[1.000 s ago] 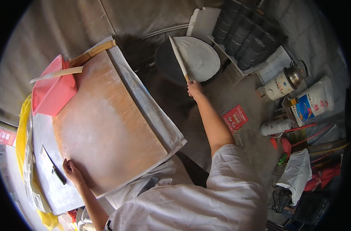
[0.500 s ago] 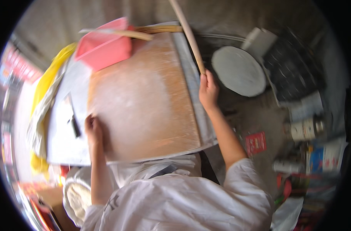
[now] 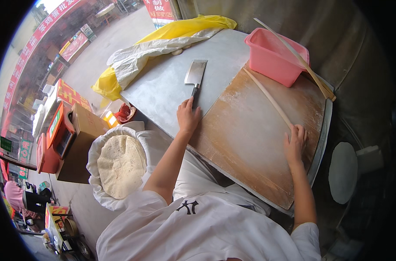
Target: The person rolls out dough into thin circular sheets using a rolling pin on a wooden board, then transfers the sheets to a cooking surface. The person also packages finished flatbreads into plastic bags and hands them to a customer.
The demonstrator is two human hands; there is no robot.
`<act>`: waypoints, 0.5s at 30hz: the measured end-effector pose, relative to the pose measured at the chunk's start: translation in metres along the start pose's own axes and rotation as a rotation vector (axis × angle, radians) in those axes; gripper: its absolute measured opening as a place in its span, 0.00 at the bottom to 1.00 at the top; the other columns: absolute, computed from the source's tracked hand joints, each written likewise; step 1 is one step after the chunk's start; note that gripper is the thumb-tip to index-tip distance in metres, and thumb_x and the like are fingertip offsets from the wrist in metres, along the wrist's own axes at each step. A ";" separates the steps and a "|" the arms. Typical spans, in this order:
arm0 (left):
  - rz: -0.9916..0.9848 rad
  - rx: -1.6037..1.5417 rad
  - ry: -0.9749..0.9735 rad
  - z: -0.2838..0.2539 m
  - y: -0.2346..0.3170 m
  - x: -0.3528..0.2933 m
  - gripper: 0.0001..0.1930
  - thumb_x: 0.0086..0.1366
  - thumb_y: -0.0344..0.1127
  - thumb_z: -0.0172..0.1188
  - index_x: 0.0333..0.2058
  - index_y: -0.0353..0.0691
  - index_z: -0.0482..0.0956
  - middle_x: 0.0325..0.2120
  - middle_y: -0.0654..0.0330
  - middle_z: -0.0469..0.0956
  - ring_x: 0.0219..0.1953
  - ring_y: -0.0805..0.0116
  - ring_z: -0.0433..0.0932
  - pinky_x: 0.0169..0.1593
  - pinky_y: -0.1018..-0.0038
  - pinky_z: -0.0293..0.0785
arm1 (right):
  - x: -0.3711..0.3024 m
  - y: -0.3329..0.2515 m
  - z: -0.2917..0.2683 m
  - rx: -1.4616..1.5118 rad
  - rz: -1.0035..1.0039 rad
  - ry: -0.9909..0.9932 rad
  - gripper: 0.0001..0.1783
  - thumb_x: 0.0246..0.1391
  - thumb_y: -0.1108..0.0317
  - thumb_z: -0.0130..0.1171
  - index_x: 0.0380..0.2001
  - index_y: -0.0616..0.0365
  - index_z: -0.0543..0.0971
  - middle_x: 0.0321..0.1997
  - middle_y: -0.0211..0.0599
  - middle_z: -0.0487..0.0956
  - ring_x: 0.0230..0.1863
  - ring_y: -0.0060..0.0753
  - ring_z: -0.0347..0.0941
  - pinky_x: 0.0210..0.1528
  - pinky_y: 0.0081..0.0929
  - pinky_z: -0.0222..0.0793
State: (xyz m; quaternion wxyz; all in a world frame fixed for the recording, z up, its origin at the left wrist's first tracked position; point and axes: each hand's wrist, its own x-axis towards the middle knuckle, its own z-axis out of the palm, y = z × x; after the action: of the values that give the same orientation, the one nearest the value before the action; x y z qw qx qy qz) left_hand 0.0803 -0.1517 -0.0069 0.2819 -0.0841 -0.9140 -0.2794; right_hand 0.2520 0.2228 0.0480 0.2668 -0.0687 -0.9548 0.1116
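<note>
My right hand (image 3: 295, 143) is closed around the near end of a long thin wooden rolling pin (image 3: 267, 95). The pin slants far-left over a floured wooden board (image 3: 232, 104). My left hand (image 3: 188, 116) rests by the board's left edge, fingers partly bent and apart, its fingertips at the butt of a cleaver's black handle. I cannot tell whether they touch it. The cleaver (image 3: 196, 73) lies flat on the grey tabletop (image 3: 163, 82), its blade pointing away from me.
A pink plastic tub (image 3: 274, 56) stands at the board's far end, with another wooden stick (image 3: 293, 50) across it. Yellow and white sheeting (image 3: 180, 35) lines the table's far-left edge. Left of me are a cloth-lined container of dough (image 3: 121, 165) and a cardboard box (image 3: 82, 139).
My view has turned left. The rolling pin, raised beyond the board's right side before, is now lowered over the board in my right hand. My left hand is closer to the cleaver handle.
</note>
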 end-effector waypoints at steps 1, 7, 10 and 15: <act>-0.001 -0.009 -0.043 0.004 -0.011 0.006 0.27 0.56 0.33 0.62 0.56 0.40 0.73 0.46 0.52 0.76 0.47 0.54 0.75 0.52 0.62 0.70 | 0.021 -0.035 0.009 0.078 -0.022 -0.007 0.19 0.50 0.71 0.64 0.47 0.56 0.78 0.47 0.38 0.72 0.51 0.46 0.67 0.55 0.42 0.64; -0.503 -0.471 -0.479 -0.010 0.043 0.070 0.23 0.59 0.44 0.63 0.49 0.36 0.78 0.34 0.52 0.83 0.34 0.59 0.82 0.43 0.66 0.76 | 0.114 -0.162 0.136 0.600 0.136 -0.416 0.31 0.55 0.52 0.61 0.58 0.56 0.70 0.53 0.54 0.71 0.57 0.55 0.67 0.58 0.45 0.66; -0.291 -0.480 -0.387 -0.030 0.075 0.130 0.17 0.63 0.46 0.63 0.38 0.36 0.83 0.30 0.56 0.85 0.28 0.65 0.82 0.36 0.70 0.77 | 0.135 -0.217 0.135 0.290 0.042 -0.561 0.42 0.52 0.48 0.64 0.65 0.54 0.62 0.54 0.52 0.68 0.58 0.53 0.67 0.54 0.47 0.70; 0.259 -0.836 -0.491 0.050 0.175 0.253 0.10 0.65 0.37 0.63 0.35 0.34 0.80 0.26 0.58 0.82 0.29 0.75 0.80 0.36 0.75 0.76 | 0.145 -0.236 0.176 0.135 -0.068 -0.676 0.39 0.53 0.66 0.59 0.68 0.54 0.58 0.53 0.54 0.68 0.47 0.50 0.77 0.43 0.38 0.78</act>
State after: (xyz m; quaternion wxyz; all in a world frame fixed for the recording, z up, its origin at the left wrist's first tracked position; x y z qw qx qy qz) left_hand -0.0977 0.0208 0.1825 0.0329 -0.3660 -0.7453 -0.5563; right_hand 0.0193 -0.0081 0.0322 -0.0569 0.0220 -0.9814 0.1818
